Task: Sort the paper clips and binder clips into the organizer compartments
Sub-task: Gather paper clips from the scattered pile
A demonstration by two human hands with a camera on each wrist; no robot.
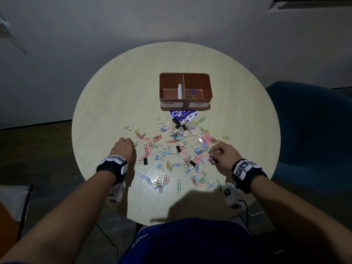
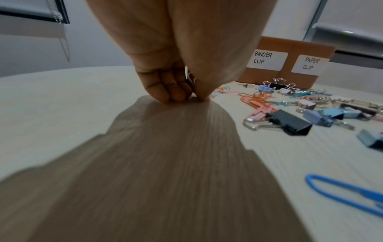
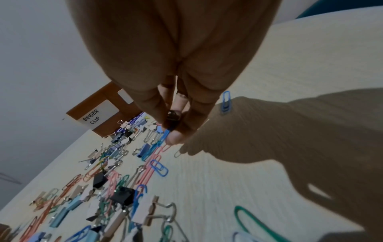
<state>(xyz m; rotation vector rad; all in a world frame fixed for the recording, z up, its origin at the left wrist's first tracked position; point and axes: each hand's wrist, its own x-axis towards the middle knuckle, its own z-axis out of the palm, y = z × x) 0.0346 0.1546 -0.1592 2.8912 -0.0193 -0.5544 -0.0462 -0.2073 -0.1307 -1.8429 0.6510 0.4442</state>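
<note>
Office-like room: round table (image 1: pixel 114 103), roller blinds (image 2: pixel 31 11), upholstered chair (image 1: pixel 314 130).

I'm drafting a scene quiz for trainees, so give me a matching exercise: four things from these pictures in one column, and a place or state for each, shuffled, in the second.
Column one:
1. organizer
2. left hand
3. right hand
4. round blue sticker

Column two:
A. pinches a blue paper clip over the pile
B. fingertips down on the table at the pile's left edge
C. partly hidden under the box's near side
D. stands beyond the pile, labels facing the person

Pairs: 1-D, 2-B, 3-A, 4-C
</note>
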